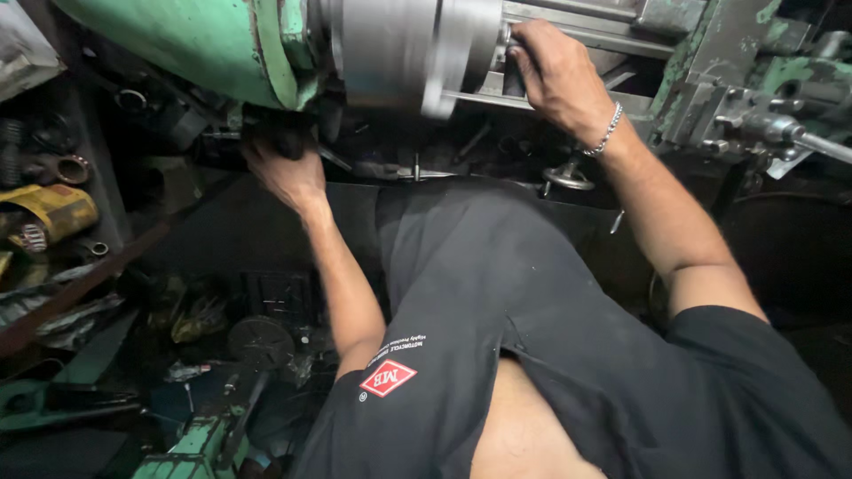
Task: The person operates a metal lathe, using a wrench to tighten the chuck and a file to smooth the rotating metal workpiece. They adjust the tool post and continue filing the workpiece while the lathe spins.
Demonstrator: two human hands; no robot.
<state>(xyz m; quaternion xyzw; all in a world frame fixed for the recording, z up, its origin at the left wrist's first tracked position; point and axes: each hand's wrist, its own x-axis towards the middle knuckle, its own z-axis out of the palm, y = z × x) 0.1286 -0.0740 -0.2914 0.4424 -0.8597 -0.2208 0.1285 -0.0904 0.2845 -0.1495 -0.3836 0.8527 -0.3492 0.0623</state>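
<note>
Head view, entry one: I log the right hand (555,75), grip wrapped round a dark handle (513,78) beside the blurred silver chuck (399,49) of the green lathe (204,40). Left hand (284,168), grip curled on a dark lever (288,140) below. Risk: bracelet (606,131) or shirt (532,337) could catch the chuck. Label: red diamond patch (388,378) on the shirt sleeve.
</note>
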